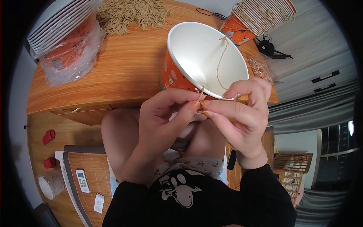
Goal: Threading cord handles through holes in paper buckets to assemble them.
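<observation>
A large orange paper bucket (172,72) with a white inside tilts toward me at the table's front edge. A tan cord (218,68) hangs inside it, knotted through a hole in the far wall. Its near end comes out by the near rim. Just outside that rim, my left hand (160,117) pinches the cord between thumb and forefinger. My right hand (242,113) meets it there, thumb and forefinger pinching at the same cord, while its other fingers bend near the rim. The fingertips partly hide the cord's end.
Stacked buckets in clear plastic (72,49) stand at the far left, beside a heap of tan cords (132,15). Another bucket stack (261,19), draped with cords, lies far right. A small bag (260,68) sits near the table's right edge.
</observation>
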Demonstrator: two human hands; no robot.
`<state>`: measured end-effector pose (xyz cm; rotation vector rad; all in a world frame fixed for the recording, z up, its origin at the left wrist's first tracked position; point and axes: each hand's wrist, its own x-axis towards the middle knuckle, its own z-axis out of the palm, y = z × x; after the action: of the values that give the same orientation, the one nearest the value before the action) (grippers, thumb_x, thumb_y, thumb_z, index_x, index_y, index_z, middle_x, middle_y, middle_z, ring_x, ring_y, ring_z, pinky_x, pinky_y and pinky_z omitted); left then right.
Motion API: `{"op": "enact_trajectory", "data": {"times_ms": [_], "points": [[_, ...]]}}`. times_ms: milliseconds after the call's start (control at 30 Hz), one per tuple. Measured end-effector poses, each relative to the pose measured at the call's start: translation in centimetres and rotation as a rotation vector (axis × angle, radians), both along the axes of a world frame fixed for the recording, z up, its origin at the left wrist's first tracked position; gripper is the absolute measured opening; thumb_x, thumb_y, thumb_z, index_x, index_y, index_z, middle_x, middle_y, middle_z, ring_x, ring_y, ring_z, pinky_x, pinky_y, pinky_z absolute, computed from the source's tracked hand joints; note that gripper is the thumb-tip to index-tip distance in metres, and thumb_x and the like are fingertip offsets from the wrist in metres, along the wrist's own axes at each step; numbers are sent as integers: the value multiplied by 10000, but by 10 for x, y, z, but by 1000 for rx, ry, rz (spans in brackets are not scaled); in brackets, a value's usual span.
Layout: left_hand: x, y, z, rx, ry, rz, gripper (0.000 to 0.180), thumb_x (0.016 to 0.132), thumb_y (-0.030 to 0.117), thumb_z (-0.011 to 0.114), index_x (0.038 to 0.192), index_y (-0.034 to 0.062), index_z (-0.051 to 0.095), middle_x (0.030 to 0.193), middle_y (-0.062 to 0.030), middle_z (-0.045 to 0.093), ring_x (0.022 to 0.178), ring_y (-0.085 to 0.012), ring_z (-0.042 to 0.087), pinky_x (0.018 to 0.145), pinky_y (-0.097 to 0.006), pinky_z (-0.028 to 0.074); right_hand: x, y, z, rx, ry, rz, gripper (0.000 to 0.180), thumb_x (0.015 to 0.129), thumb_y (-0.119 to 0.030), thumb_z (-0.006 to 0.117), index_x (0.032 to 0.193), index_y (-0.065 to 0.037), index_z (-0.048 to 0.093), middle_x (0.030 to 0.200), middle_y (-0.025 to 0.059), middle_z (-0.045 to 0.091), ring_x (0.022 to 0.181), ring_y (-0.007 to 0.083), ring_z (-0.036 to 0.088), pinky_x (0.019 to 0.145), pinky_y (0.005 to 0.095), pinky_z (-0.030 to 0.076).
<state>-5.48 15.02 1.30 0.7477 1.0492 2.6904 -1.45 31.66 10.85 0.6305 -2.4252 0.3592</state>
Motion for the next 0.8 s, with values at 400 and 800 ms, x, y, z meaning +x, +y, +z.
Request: {"op": "enact_trajectory", "data": {"times_ms": [400,800], "points": [[-1,3,-5,105,-1,-4,186,964,-3,630,1137,-56,590,1031,-128,693,959,-167,691,874,-305,602,-1,-8,0,42,22,-21,219,672,-170,835,868,-259,793,908,-70,578,943,183,478,828,313,312],[4,6,3,-89,15,279,159,899,-45,687,1051,-28,643,953,-107,711,886,-147,711,722,-251,588,-6,-7,-2,6,38,12,187,724,-169,803,901,-215,763,911,-37,579,934,193,479,835,324,302]]}}
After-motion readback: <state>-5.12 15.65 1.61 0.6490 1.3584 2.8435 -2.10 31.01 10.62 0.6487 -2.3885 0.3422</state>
